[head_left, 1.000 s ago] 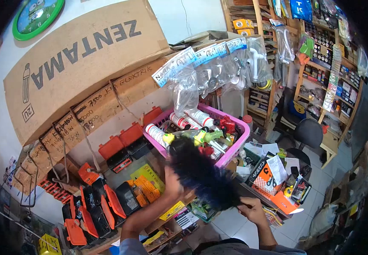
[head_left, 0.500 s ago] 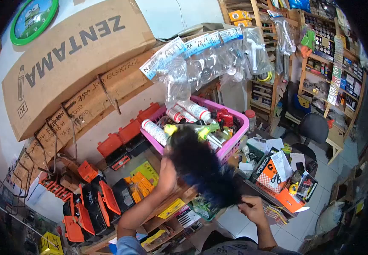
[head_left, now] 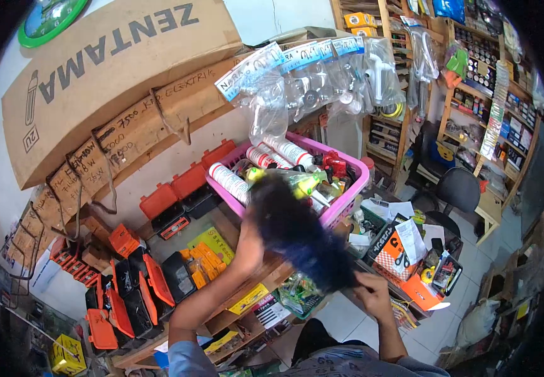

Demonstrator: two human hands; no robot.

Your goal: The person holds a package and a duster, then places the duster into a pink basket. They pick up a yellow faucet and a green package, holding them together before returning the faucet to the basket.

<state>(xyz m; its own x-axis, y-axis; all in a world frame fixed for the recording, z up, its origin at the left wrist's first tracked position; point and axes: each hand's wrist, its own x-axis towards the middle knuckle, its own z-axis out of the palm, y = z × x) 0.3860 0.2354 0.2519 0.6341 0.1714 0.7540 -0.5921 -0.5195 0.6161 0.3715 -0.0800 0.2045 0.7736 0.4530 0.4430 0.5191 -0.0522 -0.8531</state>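
A dark, blue-black feather duster (head_left: pixel 303 242) stretches diagonally in front of me, blurred by motion. My right hand (head_left: pixel 374 294) is closed around its lower right end. The duster's upper left end overlaps a pink plastic basket (head_left: pixel 342 210). My left hand (head_left: pixel 250 244) is at the basket's near left side, its fingers hidden behind the feathers. Inside the basket lie white tubes with red print (head_left: pixel 229 182), a red item (head_left: pixel 333 163) and a bag with yellow-green parts (head_left: pixel 306 183).
Left of the basket stand black toolboxes with orange lids (head_left: pixel 157 286) and small yellow-orange boxes (head_left: pixel 206 267). Plastic-bagged fittings (head_left: pixel 310 88) hang above. A green basket (head_left: pixel 303 295) sits below, and an orange carton (head_left: pixel 401 251) with papers is at the right.
The duster has shifted slightly, staying over the basket's near side. My right hand has moved a little upward in view. The camera view has tilted slightly.
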